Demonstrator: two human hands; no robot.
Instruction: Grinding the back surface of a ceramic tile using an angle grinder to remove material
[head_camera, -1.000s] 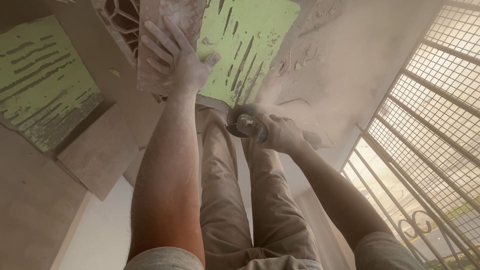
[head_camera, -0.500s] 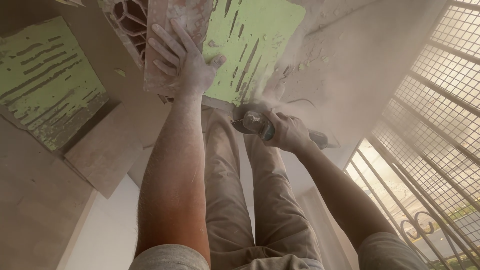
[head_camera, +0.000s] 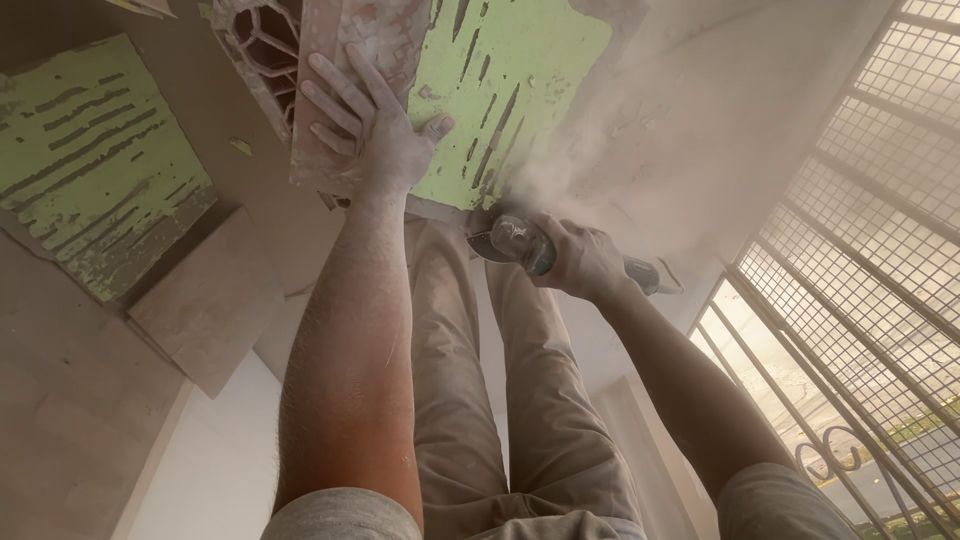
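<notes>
Dust (head_camera: 600, 180) grows thicker than before and the left hand (head_camera: 375, 130) sits a little lower on the tile (head_camera: 480, 90). Its fingers spread flat on the green, streaked face. Right hand (head_camera: 580, 262) clamps on the grinder (head_camera: 515, 243) at the tile's near edge. Beyond lies grey floor (head_camera: 720, 110); a metal grille (head_camera: 860, 230) stands at right.

Single head-worn camera, looking steeply down along both bare forearms to the dusty floor. Close range: the left hand (head_camera: 372, 125) and right hand (head_camera: 578, 262) fill the upper centre. White metal mesh grille (head_camera: 860, 230) occupies the right edge.
</notes>
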